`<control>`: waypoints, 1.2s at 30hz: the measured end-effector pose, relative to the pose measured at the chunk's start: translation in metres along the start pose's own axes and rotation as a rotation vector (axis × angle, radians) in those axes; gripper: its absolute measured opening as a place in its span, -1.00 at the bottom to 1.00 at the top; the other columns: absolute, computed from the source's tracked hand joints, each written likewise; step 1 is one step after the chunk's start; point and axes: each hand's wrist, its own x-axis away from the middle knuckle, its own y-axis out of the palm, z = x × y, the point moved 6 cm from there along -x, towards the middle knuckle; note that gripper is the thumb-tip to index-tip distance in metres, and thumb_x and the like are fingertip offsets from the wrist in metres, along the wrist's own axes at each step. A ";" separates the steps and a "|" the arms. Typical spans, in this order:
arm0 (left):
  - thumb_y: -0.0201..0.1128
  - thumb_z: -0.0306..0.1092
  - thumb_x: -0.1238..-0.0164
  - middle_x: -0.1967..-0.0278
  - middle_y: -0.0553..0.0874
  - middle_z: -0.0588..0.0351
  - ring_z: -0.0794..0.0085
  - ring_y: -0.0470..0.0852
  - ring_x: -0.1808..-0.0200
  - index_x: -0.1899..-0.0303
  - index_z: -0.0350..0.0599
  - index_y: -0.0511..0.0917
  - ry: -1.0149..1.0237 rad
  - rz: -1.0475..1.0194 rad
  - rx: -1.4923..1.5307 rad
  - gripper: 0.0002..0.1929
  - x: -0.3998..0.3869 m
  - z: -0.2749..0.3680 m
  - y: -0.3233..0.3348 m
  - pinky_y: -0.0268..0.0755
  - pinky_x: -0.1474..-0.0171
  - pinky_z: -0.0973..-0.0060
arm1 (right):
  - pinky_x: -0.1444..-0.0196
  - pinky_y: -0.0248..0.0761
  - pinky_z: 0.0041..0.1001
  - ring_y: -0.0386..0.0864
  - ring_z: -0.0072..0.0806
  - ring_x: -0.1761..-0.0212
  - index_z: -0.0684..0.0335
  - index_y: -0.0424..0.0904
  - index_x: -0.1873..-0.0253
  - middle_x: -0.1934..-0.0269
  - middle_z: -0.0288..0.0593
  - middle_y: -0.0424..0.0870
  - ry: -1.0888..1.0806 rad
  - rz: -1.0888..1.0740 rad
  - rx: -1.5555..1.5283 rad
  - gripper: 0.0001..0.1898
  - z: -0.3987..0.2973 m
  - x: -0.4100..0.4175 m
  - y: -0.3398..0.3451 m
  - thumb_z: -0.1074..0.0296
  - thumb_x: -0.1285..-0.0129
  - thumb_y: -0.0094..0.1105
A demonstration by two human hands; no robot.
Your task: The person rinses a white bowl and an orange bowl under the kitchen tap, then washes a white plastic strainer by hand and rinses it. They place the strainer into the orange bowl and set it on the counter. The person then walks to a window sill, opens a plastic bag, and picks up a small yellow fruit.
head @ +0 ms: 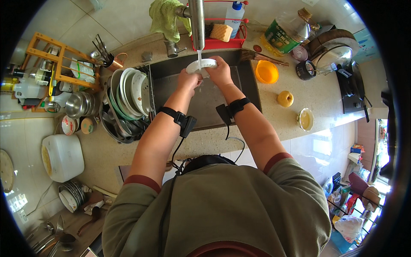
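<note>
A small white fluted dish [192, 67] is tilted under the faucet [197, 29], over the dark sink basin [205, 106]. A stream of water [199, 57] runs onto it. My right hand [222, 72] grips the dish at its right rim, thumb and fingers around the edge. At the lower left, my left hand [190, 80] holds the underside with curled fingers, partly hidden by the dish. Drops fall below the hands. Both wrists wear black straps with small boxes and cables.
Left of the sink, a rack holds stacked plates [123, 93]. Behind it stand a red caddy [220, 43] with a sponge [221, 32] and a green cloth [165, 19]. To the right are an orange bowl [267, 72], a yellow fruit [285, 98], a glass dish [305, 119] and an oil bottle [282, 33].
</note>
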 end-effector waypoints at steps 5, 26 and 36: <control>0.38 -0.45 -0.12 0.29 0.65 0.04 0.39 0.64 0.36 0.13 -0.21 0.55 -0.107 0.124 0.131 -0.73 0.008 0.003 0.001 0.52 0.45 0.48 | 0.12 0.53 -0.42 0.67 -0.44 0.19 0.33 0.61 0.03 0.23 -0.10 0.72 0.071 -0.062 -0.100 -0.63 -0.001 0.007 0.005 0.32 -0.07 0.42; 0.29 -0.38 -0.09 0.28 0.75 -0.02 0.31 0.73 0.31 0.16 -0.32 0.68 0.261 0.181 -0.556 -0.72 0.007 0.017 -0.004 0.56 0.20 0.36 | 0.21 0.56 -0.36 0.71 -0.33 0.27 0.40 0.62 0.10 0.29 -0.02 0.73 0.316 -0.053 0.003 -0.58 0.035 0.024 0.009 0.24 0.03 0.42; 0.29 -0.32 -0.10 0.29 0.77 -0.05 0.36 0.74 0.27 0.15 -0.35 0.68 0.230 0.018 -0.648 -0.68 0.004 0.017 -0.021 0.52 0.19 0.38 | 0.25 0.60 -0.35 0.73 -0.22 0.30 0.40 0.64 0.08 0.34 0.01 0.72 0.413 -0.117 0.165 -0.57 0.035 0.018 0.012 0.17 -0.03 0.35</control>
